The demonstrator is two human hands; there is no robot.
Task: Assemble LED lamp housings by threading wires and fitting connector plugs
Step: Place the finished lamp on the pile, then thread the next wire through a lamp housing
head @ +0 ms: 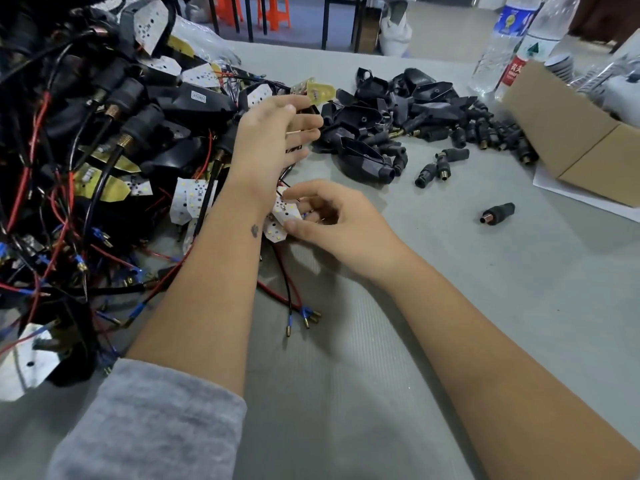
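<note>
My right hand (332, 220) pinches a white LED board (282, 216) between thumb and fingers, low over the grey table (415, 323). Red and black wires (287, 292) with blue-sleeved brass tips trail from the board toward me. My left hand (277, 133) is raised above it, fingers loosely spread and slightly curled, with thin wires running past the fingertips; whether it grips them is unclear. A pile of empty black lamp housings (374, 112) and black connector plugs (485, 133) lies beyond the hands.
A large heap of assembled lamps with boards and tangled wires (86, 150) fills the left. One loose plug (498, 213) lies at the right. A cardboard box (571, 133) and two water bottles (509, 39) stand at the back right.
</note>
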